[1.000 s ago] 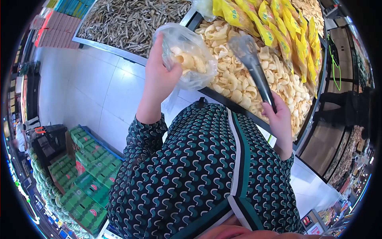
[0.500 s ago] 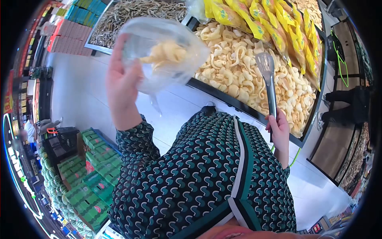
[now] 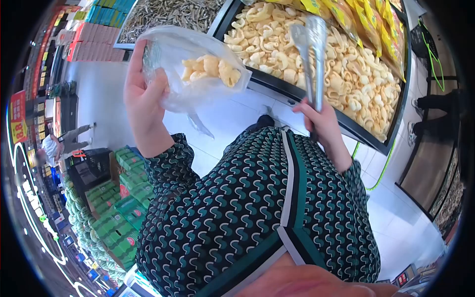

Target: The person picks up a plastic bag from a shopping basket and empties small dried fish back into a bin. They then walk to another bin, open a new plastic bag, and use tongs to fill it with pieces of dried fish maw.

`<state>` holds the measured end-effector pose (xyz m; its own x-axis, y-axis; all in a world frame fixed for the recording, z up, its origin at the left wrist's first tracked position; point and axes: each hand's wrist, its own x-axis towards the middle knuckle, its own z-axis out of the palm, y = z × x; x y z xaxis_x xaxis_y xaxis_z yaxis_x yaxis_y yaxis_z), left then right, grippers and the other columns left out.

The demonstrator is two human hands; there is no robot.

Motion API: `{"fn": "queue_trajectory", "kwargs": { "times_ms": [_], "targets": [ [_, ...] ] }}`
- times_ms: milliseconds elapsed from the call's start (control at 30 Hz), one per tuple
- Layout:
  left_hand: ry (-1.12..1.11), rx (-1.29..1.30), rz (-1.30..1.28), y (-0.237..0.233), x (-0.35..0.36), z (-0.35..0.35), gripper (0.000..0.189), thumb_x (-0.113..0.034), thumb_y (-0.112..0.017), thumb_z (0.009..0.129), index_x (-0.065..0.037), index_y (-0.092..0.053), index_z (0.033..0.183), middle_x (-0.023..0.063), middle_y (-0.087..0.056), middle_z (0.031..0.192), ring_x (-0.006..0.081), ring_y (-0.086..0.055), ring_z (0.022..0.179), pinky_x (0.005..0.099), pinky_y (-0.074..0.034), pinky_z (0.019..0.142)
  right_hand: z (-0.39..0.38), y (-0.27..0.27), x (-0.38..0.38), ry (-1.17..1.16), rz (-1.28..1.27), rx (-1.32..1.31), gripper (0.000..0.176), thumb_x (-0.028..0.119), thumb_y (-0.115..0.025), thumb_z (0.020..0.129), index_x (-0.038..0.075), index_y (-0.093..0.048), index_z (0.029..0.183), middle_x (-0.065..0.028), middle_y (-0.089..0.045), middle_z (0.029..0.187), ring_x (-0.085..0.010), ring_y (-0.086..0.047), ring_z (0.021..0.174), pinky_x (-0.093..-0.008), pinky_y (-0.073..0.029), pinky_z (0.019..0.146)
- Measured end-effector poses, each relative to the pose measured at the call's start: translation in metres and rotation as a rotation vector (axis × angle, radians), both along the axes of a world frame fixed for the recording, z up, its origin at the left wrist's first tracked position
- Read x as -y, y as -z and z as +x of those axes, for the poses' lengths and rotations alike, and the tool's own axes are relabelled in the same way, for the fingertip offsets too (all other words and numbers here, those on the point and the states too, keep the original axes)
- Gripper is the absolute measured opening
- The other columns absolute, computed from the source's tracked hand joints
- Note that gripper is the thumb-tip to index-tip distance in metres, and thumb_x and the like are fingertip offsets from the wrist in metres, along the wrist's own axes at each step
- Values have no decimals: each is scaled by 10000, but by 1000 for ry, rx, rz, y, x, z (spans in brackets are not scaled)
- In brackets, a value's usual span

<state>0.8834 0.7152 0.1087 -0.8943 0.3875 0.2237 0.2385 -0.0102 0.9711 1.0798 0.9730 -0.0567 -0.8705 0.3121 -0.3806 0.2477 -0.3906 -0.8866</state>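
Note:
My left hand [image 3: 144,101] grips the rim of a clear plastic bag [image 3: 193,91] and holds it up, its fingers partly hidden by the plastic. A small heap of pale puffed snacks [image 3: 210,69] lies inside the bag. My right hand [image 3: 324,126] is wrapped round the lower end of metal tongs [image 3: 318,64], whose two arms stand apart. The tongs point away from me, over a black-edged bin of loose shell-shaped puffed snacks [image 3: 356,79]. Nothing shows between the tips, which are blurred.
Yellow packaged bags [image 3: 381,34] lie along the bin's far side. Beyond the plastic bag is a tray of small dried fish [image 3: 170,17]. Green boxes [image 3: 111,227] are stacked at the lower left. Two other people show, a walker [image 3: 52,148] and dark trouser legs [image 3: 438,116].
The tongs have swung left and their arms have parted. My right hand has moved up and left with them. The bag has tipped sideways a little, and the whole view has shifted slightly.

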Motion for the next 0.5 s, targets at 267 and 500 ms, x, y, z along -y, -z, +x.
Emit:
{"fn": "queue_trajectory", "kwargs": {
  "times_ms": [267, 500],
  "targets": [
    [63, 135, -69, 15, 43, 15, 703, 47, -537, 802, 40, -279, 1456, 99, -575, 1215, 9, -436, 566, 148, -328, 498, -69, -19, 86, -118, -19, -138, 222, 119, -714, 820, 71, -527, 929, 14, -544, 690, -62, -499, 484, -213, -406, 427],
    [85, 152, -98, 58, 95, -30, 771, 124, -483, 754, 16, -238, 1477, 139, -357, 1468, 25, -500, 621, 173, -430, 533, -129, -45, 133, -23, 266, -361, 233, 64, -665, 808, 55, -546, 1008, 48, -480, 660, -43, -451, 533, -221, -385, 494]
  ]
}}
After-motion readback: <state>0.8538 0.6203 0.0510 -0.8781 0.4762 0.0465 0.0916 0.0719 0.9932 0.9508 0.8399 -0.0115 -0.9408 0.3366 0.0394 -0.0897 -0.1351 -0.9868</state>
